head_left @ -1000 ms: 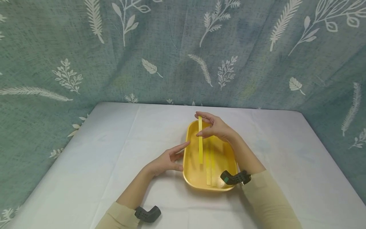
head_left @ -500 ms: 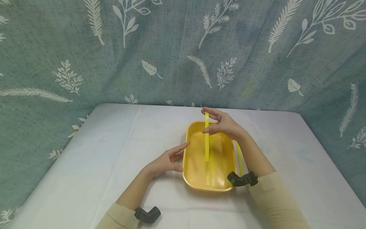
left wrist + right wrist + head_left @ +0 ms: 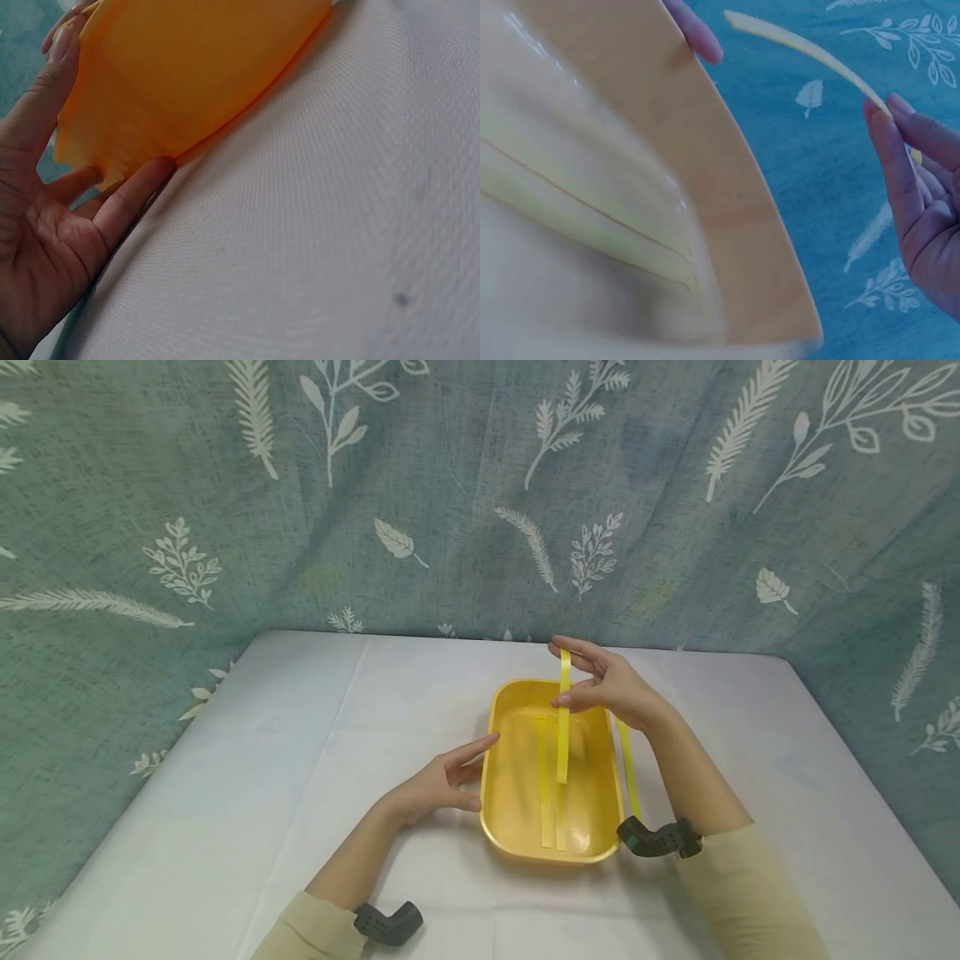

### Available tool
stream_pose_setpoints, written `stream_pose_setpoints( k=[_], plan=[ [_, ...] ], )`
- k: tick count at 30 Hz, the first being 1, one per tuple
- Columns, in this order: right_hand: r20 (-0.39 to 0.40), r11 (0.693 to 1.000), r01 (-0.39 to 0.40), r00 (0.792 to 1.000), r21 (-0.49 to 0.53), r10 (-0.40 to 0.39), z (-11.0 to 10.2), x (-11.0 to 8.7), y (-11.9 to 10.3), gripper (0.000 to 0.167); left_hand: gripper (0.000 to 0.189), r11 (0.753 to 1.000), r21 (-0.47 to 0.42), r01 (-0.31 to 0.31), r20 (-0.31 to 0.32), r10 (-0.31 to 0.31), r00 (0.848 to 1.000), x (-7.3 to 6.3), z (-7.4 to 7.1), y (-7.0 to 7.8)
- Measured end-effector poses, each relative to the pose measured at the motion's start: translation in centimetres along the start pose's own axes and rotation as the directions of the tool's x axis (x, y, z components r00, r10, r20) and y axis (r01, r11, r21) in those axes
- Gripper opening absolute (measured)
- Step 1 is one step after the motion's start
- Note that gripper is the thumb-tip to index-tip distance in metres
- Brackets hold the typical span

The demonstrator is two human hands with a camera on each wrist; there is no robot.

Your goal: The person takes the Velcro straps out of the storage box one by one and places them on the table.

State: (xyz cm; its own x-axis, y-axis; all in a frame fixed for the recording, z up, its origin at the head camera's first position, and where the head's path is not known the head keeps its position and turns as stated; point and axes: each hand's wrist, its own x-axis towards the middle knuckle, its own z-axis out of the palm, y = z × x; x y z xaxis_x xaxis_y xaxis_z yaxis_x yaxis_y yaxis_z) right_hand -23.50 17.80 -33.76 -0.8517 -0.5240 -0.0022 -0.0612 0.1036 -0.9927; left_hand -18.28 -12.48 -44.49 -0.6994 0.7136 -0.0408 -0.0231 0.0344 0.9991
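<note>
My right hand (image 3: 615, 687) pinches a narrow yellow strip (image 3: 562, 747) near its upper end, thumb against fingers, above the yellow tray (image 3: 506, 802). In the right wrist view the held strip (image 3: 802, 45) bows in a gentle curve away from the fingertips. Against the tray's left side rests my left hand (image 3: 431, 787), its fingers and thumb spread along the outer wall. The left wrist view shows its fingers (image 3: 135, 199) touching the tray low down. Two more yellow strips (image 3: 544, 785) lie lengthwise on the tray floor, close together.
Another yellow strip (image 3: 628, 768) lies on the white tablecloth (image 3: 360, 718) just right of the tray, partly beside the right forearm. A green leaf-patterned cloth (image 3: 450, 527) hangs behind the table.
My right hand has moved right and slightly away, carrying the strip from over the tray's left part to over its right part. The left hand stays put. The strip beside the tray has come into view.
</note>
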Motion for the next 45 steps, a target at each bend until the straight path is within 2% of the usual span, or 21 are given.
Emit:
stream_pose_setpoints(
  k=[11,20,32,45],
  plan=[
    [0.009,0.998,0.054,0.999,-0.019,-0.054,0.0,-2.6,-1.9,0.081,0.095,1.0,0.002,0.001,0.0,-0.001,1.0,-0.1,0.0,0.0],
    [0.018,0.994,0.096,0.995,-0.056,-0.095,-0.8,-4.7,-2.3,0.082,0.096,1.0,-0.002,0.007,0.002,-0.007,1.0,0.0,0.0,0.0],
    [-0.045,0.989,0.057,0.997,-0.135,-0.063,-3.2,-7.1,-0.8,0.083,0.095,0.999,0.001,0.037,-0.015,-0.037,0.999,-0.2,0.2,0.2],
    [-0.088,0.985,-0.01,0.996,-0.172,-0.005,-5.0,-9.6,0.7,0.081,0.095,0.999,0.008,0.037,-0.019,-0.037,0.999,-0.2,0.2,0.4]
  ],
)
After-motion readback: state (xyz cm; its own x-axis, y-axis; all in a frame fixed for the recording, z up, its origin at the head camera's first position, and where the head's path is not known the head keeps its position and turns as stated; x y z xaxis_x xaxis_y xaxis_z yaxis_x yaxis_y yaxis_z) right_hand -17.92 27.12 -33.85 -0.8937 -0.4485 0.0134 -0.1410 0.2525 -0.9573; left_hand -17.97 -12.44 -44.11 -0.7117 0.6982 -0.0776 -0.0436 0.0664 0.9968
